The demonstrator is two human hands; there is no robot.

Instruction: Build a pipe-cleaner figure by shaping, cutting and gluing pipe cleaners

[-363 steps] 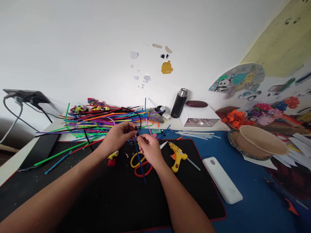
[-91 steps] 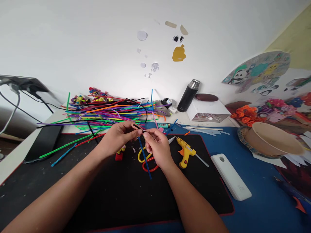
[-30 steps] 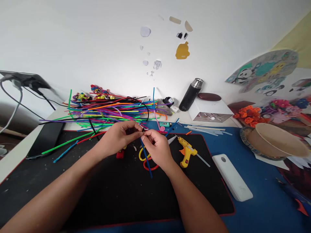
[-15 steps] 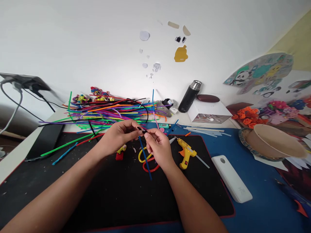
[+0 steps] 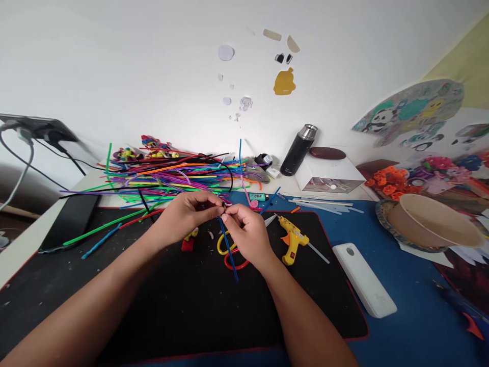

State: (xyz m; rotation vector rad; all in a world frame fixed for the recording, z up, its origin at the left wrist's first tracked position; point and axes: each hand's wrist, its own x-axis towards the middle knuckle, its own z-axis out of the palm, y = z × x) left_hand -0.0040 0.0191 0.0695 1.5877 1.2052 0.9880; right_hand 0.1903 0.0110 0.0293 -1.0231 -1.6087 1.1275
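My left hand and my right hand meet above the black mat, fingertips pinched together. A small dark piece, likely a short black pipe cleaner, shows between them, mostly covered by the fingers. From just under the fingertips a blue pipe cleaner slants down across the scissors' handles; whether it is held or lies there I cannot tell. The scissors have one yellow and one red loop, partly behind my right hand. Beside my left wrist sits a small red and yellow figure.
A yellow glue gun lies right of my right hand, near a white power bank. Behind are a heap of coloured pipe cleaners, a black flask and glue sticks. A phone lies at left, a bowl at right.
The fingers of both hands have drawn closer together, and the dark piece between them is now more hidden. The right hand has shifted slightly left.
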